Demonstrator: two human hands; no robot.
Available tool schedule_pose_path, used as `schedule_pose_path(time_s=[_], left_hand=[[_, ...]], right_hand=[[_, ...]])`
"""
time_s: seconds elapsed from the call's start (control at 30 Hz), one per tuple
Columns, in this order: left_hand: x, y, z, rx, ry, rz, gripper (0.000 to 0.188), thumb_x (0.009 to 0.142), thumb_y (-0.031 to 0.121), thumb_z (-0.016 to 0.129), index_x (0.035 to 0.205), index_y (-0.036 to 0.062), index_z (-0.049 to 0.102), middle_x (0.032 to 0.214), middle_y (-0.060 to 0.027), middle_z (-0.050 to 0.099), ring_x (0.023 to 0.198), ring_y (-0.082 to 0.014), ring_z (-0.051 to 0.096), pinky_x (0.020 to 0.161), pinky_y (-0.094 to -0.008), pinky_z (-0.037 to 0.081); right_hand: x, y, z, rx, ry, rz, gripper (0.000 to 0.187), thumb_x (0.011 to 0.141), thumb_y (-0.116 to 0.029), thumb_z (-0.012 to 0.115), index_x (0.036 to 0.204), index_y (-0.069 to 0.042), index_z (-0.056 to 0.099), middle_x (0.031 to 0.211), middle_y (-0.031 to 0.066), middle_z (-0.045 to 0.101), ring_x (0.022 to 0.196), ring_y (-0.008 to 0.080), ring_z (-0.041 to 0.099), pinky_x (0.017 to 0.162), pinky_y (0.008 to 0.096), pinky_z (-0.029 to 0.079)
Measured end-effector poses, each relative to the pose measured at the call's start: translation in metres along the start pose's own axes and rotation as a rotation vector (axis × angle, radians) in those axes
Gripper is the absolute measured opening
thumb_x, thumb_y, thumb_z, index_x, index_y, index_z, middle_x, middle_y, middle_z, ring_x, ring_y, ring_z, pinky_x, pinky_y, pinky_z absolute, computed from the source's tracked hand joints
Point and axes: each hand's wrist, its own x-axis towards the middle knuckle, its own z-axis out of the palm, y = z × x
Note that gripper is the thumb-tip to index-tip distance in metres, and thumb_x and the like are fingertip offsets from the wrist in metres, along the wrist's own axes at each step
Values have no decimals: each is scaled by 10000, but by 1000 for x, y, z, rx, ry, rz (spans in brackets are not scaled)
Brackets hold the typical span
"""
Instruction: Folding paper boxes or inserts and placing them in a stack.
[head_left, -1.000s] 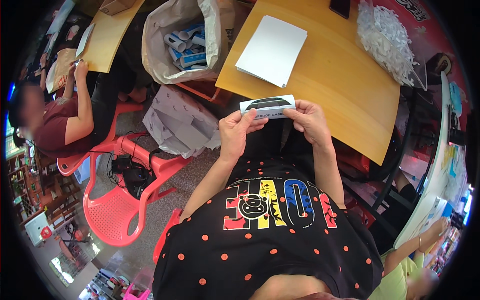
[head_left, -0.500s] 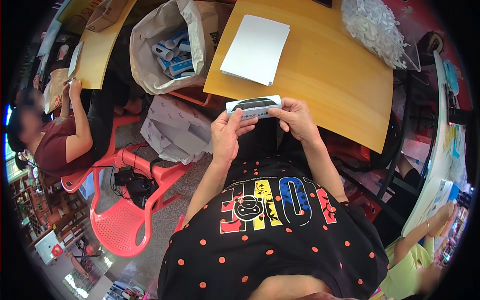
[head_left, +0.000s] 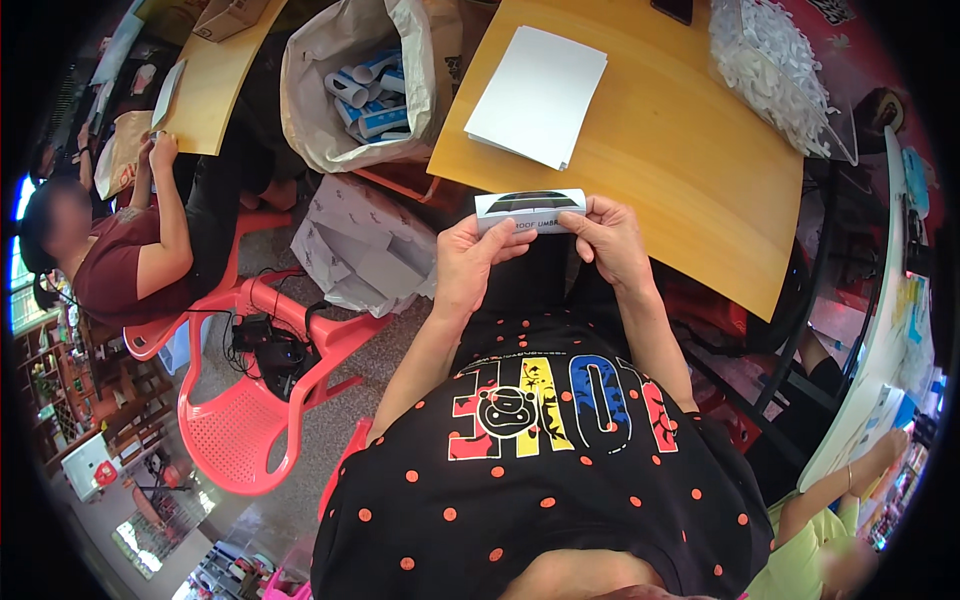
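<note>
A white paper tube [head_left: 530,202] with a dark umbrella picture and print on it lies crosswise in front of me, just off the table's near edge. My left hand [head_left: 478,255] grips its left part, thumb on the front. On the right end, my right hand [head_left: 612,238] pinches it with thumb and fingers. Beyond the tube, a stack of white sheets [head_left: 538,95] rests on the yellow table [head_left: 680,170]. To the left, a large whitish sack [head_left: 310,90] holds several similar blue and white rolled tubes [head_left: 383,122].
A clear bin of white paper curls [head_left: 770,75] stands at the table's far right. A red plastic chair [head_left: 235,435] with black cables and a dark device is at my left, near a crumpled white bag [head_left: 355,245]. One person sits far left, another at lower right.
The view has shifted slightly. Both hands still hold the tube; my left thumb has slid along its lower front, and my right thumb now presses its lower right front.
</note>
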Motion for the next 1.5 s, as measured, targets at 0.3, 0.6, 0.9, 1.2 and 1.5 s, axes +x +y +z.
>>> schedule_pose_path(time_s=[0.3,0.6,0.9,1.2,1.5], left_hand=[[0,-1,-3,-49,-15,-18,222,923,103,567,1060,-69,600,990,-188,660,869,-262,681,732,-322,580],[-3,8,0,61,34,153,209,923,65,555,1056,-90,599,979,-179,660,875,-255,678,765,-328,573],[-10,23,16,476,-31,418,198,908,1,551,1061,-116,599,976,-143,661,882,-236,669,787,-328,566],[-15,34,38,417,56,481,162,894,-29,554,1012,-132,594,943,-150,674,866,-212,678,755,-295,571],[-14,29,41,465,101,578,145,884,-38,565,999,-117,607,922,-152,681,853,-208,681,744,-297,574]], right_hand=[[0,-3,-2,-30,-12,23,99,832,-46,665,869,33,619,663,17,593,453,30,473,411,158,342],[-17,-35,13,-692,193,-405,187,786,-60,698,956,-14,637,839,36,628,568,62,519,521,212,424],[-14,-55,6,-1071,-15,-838,155,733,34,688,832,-16,580,864,107,613,684,247,618,594,313,497],[-5,-60,4,-1159,-102,-924,130,738,31,615,813,-29,528,790,119,556,677,303,585,605,369,488],[-5,-61,6,-1215,-88,-932,174,734,17,653,856,-29,537,915,106,576,773,287,596,665,341,498]])
